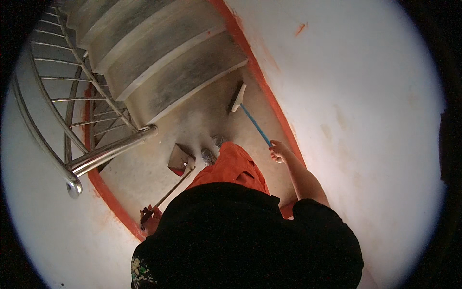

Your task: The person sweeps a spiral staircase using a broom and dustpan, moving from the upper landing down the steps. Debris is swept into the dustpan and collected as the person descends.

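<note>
My right hand (277,151) is closed round the blue handle of a broom (256,126). The broom's pale head with dark bristles rests on the landing floor, close to the lowest stair and the right wall. At lower left, my left hand (151,219) grips the dark end of a long-handled dustpan (181,160). Its handle slopes up to the pan, which sits on the floor just left of my shoes. The pan looks dark and reddish inside; whether it holds any dirt I cannot tell.
Grey concrete stairs (173,62) rise at the far left. A shiny metal railing (113,145) runs along their left side and juts over the landing. White walls (365,120) with a red-orange painted base strip (276,103) border the grey floor (211,118).
</note>
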Motion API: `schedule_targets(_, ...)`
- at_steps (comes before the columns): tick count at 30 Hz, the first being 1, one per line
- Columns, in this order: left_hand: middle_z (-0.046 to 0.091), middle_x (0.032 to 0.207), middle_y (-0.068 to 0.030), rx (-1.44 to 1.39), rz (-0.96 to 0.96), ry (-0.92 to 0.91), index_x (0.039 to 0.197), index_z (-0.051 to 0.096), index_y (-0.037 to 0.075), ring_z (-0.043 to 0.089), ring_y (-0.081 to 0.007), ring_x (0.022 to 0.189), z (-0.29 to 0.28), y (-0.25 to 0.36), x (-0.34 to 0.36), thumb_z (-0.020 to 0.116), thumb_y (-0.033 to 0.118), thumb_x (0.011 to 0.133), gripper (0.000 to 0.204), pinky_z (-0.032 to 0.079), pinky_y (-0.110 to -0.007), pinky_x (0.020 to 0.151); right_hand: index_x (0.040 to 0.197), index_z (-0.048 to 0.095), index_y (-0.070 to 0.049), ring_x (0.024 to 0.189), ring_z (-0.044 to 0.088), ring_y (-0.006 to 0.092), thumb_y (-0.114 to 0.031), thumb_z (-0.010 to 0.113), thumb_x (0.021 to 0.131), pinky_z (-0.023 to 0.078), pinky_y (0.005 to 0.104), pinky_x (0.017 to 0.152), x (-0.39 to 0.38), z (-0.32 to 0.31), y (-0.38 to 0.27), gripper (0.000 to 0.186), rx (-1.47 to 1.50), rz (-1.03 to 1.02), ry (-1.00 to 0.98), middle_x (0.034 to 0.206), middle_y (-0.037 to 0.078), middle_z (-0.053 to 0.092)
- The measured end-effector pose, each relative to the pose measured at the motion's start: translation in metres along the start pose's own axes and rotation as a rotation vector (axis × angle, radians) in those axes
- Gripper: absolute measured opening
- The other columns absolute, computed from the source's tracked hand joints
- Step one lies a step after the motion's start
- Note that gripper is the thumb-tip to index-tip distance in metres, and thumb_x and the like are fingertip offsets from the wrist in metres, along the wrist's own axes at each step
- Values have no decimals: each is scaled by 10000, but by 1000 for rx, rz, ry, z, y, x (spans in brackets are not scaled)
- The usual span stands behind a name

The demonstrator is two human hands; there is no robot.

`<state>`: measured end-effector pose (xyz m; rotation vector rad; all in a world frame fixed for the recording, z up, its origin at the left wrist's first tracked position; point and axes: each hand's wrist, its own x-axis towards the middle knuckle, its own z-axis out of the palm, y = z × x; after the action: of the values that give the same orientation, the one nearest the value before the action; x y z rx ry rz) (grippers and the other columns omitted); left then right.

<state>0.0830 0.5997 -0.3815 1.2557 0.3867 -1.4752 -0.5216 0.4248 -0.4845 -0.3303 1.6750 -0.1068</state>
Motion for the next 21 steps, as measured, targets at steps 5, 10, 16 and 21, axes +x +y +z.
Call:
schedule_targets(5, 579, 994, -145, -74, -55, -36, 1045, 521, 99, 540, -293, 950, -8, 7, 2, 474, 479, 853, 429, 430, -434, 807, 1282, 423, -194, 708, 603, 279, -141, 522, 832, 486, 390, 560, 5, 2, 15, 463, -836, -335, 345, 908, 147, 612)
schedule_targets(10, 558, 1047, -105, 65, -14, 90, 992, 521, 123, 534, -317, 969, -45, 5, 25, 450, 485, 865, 391, 404, -472, 879, 1243, 461, -183, 797, 599, 324, -121, 508, 795, 490, 419, 642, -10, 8, -35, 455, -886, -494, 385, 923, 183, 607)
schedule_targets(16, 552, 1065, -112, -43, -232, -28, 1032, 534, 119, 512, -321, 1012, -64, 27, 30, 455, 497, 859, 424, 398, -459, 895, 1231, 485, -172, 769, 610, 365, -49, 498, 717, 500, 426, 649, 72, 30, -63, 529, -756, -509, 475, 901, 225, 601)
schedule_targets(21, 578, 1029, -152, 162, -110, -118, 1102, 528, 92, 535, -303, 972, -9, 8, 5, 452, 542, 840, 527, 412, -428, 878, 1256, 469, -176, 570, 602, 273, -97, 432, 847, 465, 398, 470, 36, 34, -29, 418, -458, -208, 324, 792, 181, 616)
